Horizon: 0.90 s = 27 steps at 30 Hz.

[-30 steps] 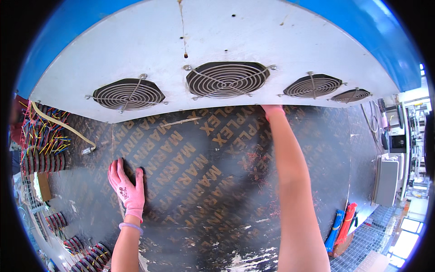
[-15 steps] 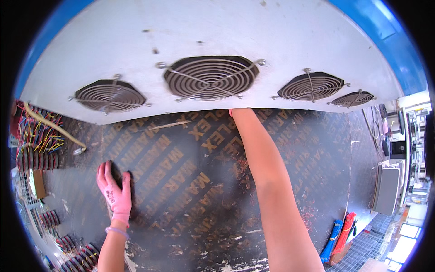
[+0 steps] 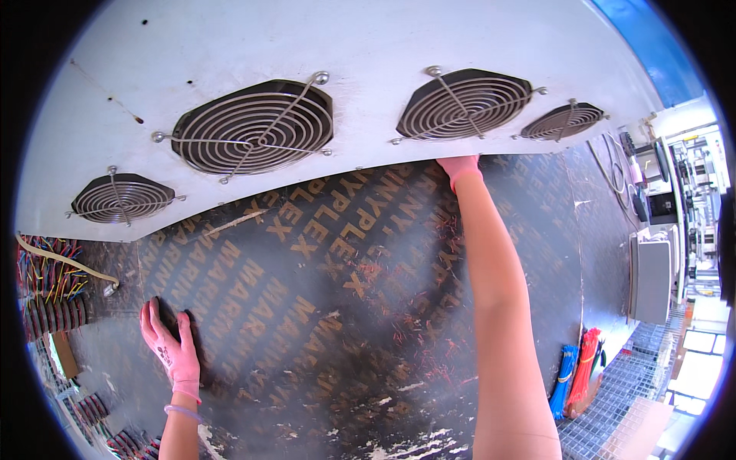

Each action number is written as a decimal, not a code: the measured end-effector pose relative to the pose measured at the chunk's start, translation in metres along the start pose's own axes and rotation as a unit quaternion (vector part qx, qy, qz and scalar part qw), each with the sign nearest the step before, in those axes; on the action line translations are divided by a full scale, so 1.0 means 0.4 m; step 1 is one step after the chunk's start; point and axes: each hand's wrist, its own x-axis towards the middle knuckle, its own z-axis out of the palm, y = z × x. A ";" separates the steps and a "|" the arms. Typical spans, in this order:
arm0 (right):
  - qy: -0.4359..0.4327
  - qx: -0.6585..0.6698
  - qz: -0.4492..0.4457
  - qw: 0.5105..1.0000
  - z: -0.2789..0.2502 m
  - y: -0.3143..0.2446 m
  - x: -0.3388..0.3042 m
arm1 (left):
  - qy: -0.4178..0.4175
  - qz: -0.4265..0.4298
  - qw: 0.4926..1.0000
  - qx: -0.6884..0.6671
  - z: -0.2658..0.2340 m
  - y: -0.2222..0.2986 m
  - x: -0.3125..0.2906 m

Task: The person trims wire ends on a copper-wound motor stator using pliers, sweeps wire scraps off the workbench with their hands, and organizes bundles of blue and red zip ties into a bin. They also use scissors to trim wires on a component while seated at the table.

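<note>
My left hand (image 3: 173, 351), in a pink glove, rests on the dark printed board (image 3: 307, 337) with its fingers and thumb apart and nothing in it. A pale band circles that wrist. My right arm reaches far forward. Only the back of my right hand (image 3: 460, 168), also gloved in pink, shows at the lower edge of a white panel (image 3: 368, 46); its fingers are hidden under the panel. Round fan grilles, among them a large one (image 3: 257, 138), are set in the panel. Small reddish scraps (image 3: 414, 330) are scattered over the board.
Bundled coloured wires (image 3: 54, 276) and a beige cable (image 3: 69, 259) lie at the left. Blue strips (image 3: 563, 381) and red strips (image 3: 585, 364) sit at the right edge beside a wire grid (image 3: 644, 383). A grey box (image 3: 650, 277) stands at the far right.
The view has turned, so the panel and grilles sit further left. My right hand has come partly out from under the panel. My left hand stays spread on the board.
</note>
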 end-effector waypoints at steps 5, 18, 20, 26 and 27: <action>0.198 0.032 -0.020 0.980 -0.045 0.004 -0.303 | 0.000 -0.013 1.000 0.012 -0.003 -0.004 -0.011; -0.003 0.255 -0.226 0.940 -0.009 -0.371 -0.086 | 0.010 0.006 1.000 -0.009 -0.007 0.021 0.018; -0.017 0.288 -0.112 0.951 -0.031 -0.340 -0.144 | 0.010 -0.002 1.000 0.001 -0.011 0.006 0.004; 0.232 0.008 -0.151 0.961 -0.107 -0.147 -0.331 | 0.002 -0.017 1.000 0.009 -0.017 0.009 -0.014; 0.141 0.107 -0.186 0.967 -0.121 -0.183 -0.331 | 0.006 -0.019 1.000 0.010 -0.019 0.005 -0.017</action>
